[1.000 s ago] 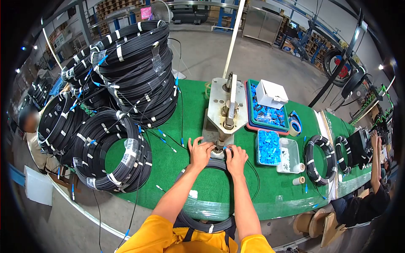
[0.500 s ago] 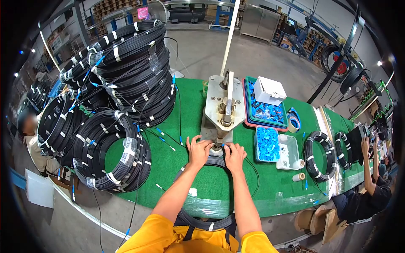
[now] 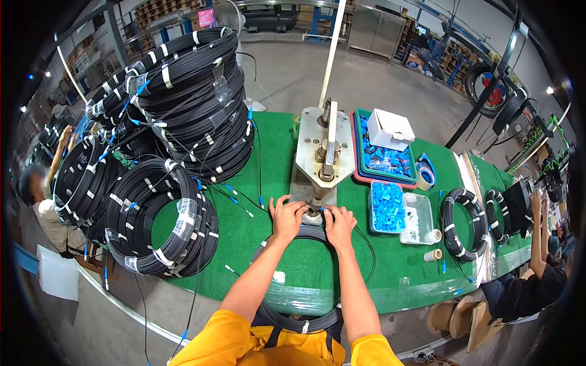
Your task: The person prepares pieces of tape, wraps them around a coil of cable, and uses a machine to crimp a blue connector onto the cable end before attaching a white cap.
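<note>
The left hand [image 3: 287, 218] and right hand [image 3: 339, 224] stay apart, flanking the press [image 3: 316, 160] foot; whether they grip anything, I cannot tell. The coil [image 3: 314, 233] lies between the forearms. Far left, a co-worker's arm [image 3: 58, 155] is now raised.

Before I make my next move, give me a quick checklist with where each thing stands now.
1. Left hand and right hand at the press base: ok.
2. Fingers well clear of the press tip: not ok, they look very close.
3. Blue bit by the right fingertips lined up: cannot tell, too small.
4. Coil wholly on the table: not ok, its near side reaches past the edge.
5. Blue parts nearby: ok, right of the press.
</note>
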{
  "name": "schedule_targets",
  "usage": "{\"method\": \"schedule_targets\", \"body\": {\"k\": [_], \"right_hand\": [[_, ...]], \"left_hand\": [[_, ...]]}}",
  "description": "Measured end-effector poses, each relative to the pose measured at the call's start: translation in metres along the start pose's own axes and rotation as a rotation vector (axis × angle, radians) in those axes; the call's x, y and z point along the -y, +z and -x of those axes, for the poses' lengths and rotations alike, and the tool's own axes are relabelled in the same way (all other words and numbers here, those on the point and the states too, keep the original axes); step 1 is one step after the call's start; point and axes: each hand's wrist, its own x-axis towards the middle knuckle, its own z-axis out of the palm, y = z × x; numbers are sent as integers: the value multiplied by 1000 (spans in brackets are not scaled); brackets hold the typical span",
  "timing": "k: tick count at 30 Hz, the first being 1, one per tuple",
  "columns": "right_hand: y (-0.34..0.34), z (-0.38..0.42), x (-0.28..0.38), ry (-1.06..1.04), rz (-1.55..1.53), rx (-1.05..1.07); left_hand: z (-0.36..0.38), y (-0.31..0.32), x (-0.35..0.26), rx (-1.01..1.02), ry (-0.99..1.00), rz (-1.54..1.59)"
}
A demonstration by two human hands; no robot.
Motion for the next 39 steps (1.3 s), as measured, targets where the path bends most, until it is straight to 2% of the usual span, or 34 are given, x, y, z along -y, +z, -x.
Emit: {"method": "schedule_targets", "body": {"k": [14,16,19,25,27,31,33,39], "right_hand": [[2,-1,0,-19,22,-39],[2,1,1,-15,20,-41],[3,0,1,-36,14,-66],[1,0,2,-34,23,-69],[3,0,1,-38,30,-75],[7,-3,-3,-95,3,-141],[5,-3,-4,-38,-57,-49],[1,-2,6,-18,9,-91]], "left_hand": [[-2,0,7,40,-42,11],[-4,7,11,-208,-93,206],[-6,4,20,-160,-75,318],[-8,4,14,-106,54,149],[-8,1,15,74,-45,161],[-3,3,13,10,-57,53],[-3,3,13,75,-131,13],[-2,2,11,40,-96,12]]}}
